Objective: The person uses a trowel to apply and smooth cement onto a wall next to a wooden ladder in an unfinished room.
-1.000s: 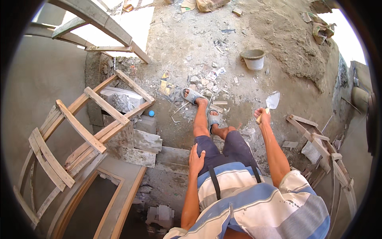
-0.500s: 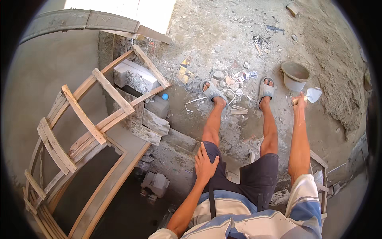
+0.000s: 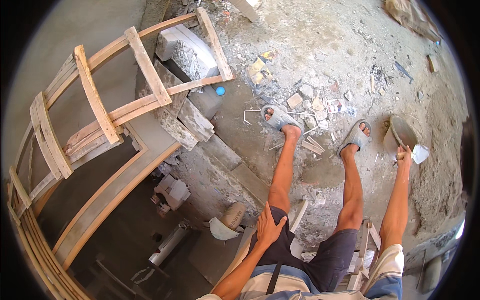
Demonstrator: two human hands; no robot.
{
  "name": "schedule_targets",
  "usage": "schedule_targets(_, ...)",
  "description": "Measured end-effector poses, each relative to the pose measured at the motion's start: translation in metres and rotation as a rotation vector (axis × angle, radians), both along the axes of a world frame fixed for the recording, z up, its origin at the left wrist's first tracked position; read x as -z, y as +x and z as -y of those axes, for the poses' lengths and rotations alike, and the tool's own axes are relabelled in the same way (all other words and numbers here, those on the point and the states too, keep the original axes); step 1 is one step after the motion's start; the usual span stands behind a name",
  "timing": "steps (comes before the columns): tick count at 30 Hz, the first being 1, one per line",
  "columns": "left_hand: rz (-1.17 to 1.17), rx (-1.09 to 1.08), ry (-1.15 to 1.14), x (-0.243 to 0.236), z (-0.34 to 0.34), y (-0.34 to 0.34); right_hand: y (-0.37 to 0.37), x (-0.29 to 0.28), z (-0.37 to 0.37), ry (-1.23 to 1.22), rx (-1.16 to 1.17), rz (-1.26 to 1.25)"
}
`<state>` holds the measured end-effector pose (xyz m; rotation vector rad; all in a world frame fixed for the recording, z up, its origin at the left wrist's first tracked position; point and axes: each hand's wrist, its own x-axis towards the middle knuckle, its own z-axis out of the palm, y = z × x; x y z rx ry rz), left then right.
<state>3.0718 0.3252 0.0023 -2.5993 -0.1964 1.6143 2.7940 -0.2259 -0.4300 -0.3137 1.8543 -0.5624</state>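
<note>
My right hand (image 3: pixel 404 156), arm stretched forward, is closed round the wooden handle of a trowel (image 3: pixel 421 153). Its pale metal blade points to the right. Just beyond the hand stands a mortar-stained bucket (image 3: pixel 389 140), whose contents I cannot make out. My left hand (image 3: pixel 269 227) lies on my left leg near the knee, over the dark shorts (image 3: pixel 327 257). Its fingers are spread and it holds nothing. Grey sandals (image 3: pixel 281 118) are on my feet, which rest on the dusty ground.
A curved wooden ladder-like frame (image 3: pixel 93 95) stands at the left, beside pale blocks (image 3: pixel 192 50) and a blue ball (image 3: pixel 220 91). Rubble (image 3: pixel 306 91) and wood scraps (image 3: pixel 312 145) litter the ground. Below on the left are a bowl-shaped container (image 3: pixel 222 229) and broken blocks (image 3: pixel 171 191).
The view has shifted and turned, showing more of the lower left. My right hand and the trowel are closer to the bucket. My left hand still rests on my leg.
</note>
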Motion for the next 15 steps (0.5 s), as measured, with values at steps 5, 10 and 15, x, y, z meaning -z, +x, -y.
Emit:
schedule_targets(5,0.368,-0.245,-0.297,0.011,-0.025,0.107,0.043,-0.016,-0.016,-0.118,-0.147,-0.096)
schedule_targets(10,0.937,-0.049,-0.453,-0.034,-0.042,0.358,0.158,-0.072,-0.132,-0.038,-0.199,-0.059)
schedule_targets(15,1.385,0.359,-0.504,-0.117,-0.081,0.605,0.336,-0.124,-0.244,-0.052,-0.392,0.018)
